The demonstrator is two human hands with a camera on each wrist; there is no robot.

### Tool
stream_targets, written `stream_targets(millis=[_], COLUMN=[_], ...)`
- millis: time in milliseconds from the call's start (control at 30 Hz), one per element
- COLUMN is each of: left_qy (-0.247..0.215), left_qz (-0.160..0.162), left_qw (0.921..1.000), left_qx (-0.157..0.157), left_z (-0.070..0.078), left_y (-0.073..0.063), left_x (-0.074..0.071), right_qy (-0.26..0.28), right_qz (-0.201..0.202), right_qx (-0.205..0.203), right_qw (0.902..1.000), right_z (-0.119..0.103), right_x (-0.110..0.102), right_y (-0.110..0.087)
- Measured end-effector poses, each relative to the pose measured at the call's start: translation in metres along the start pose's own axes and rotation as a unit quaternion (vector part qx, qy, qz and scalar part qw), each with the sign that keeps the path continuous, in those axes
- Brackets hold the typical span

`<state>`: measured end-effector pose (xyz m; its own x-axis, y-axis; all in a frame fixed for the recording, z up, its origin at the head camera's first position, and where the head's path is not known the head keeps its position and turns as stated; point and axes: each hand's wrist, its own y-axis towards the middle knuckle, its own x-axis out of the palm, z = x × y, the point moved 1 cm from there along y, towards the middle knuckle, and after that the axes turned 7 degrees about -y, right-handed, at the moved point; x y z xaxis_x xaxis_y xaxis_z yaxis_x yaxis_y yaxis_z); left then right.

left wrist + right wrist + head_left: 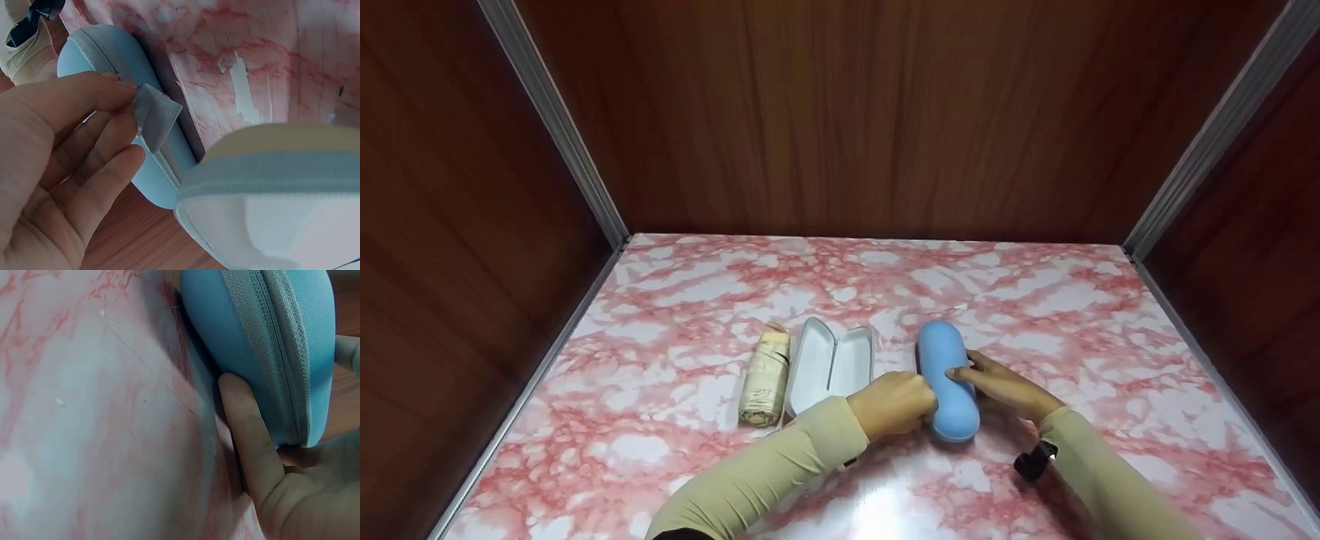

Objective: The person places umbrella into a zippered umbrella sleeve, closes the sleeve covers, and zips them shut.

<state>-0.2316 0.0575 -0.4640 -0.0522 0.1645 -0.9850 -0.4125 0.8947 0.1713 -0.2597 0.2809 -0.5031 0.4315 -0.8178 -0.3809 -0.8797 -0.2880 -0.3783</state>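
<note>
A blue zippered case (943, 352) with rounded ends lies lengthwise on the table. My left hand (894, 403) is at its left side. In the left wrist view, thumb and fingertips pinch a grey fabric tab (160, 118) beside the zipper (98, 48). From the right, my right hand (1006, 386) holds the case, thumb on its top. The right wrist view shows one finger low along its side, beside a grey zipper band (270, 343) that looks closed. Part of the case's left side is hidden by my left hand in the head view.
An opened case (851, 360) with a pale interior lies left of the blue one. Beside it is a folded cream patterned umbrella (765, 379). Brown wood-look panels (870, 120) stand behind and at both sides of the red-and-white marbled table (660, 480).
</note>
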Motion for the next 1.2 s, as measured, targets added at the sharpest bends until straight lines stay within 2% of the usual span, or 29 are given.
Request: stream_targets(millis=[200, 367, 633, 833, 1000, 1200], left_qy=[-0.024, -0.015, -0.022, -0.041, -0.05, -0.06], left_qz=[-0.003, -0.002, -0.001, 0.001, 0.017, 0.028], left_qw=[0.9997, 0.9999, 0.9996, 0.999, 0.9984, 0.9978], left_qx=[0.0, 0.005, 0.02, 0.017, 0.02, 0.002], left_z=[0.0, 0.0, 0.0, -0.001, -0.004, -0.008], left_y=[-0.001, -0.003, -0.007, -0.01, -0.012, -0.02], left_x=[0.002, 0.0, -0.002, -0.004, -0.005, -0.01], right_qy=[0.011, 0.006, 0.012, 0.01, 0.013, 0.0], right_qz=[-0.005, -0.009, 0.007, 0.016, 0.016, 0.019], right_qx=[-0.002, 0.001, 0.006, 0.01, 0.005, 0.005], right_qw=[0.9999, 0.9999, 0.9999, 0.9998, 0.9998, 0.9998], right_z=[0.002, 0.004, 0.005, 0.005, 0.005, 0.005], right_x=[0.001, 0.001, 0.003, 0.005, 0.006, 0.004], right_y=[0.001, 0.002, 0.001, 0.001, 0.001, 0.001])
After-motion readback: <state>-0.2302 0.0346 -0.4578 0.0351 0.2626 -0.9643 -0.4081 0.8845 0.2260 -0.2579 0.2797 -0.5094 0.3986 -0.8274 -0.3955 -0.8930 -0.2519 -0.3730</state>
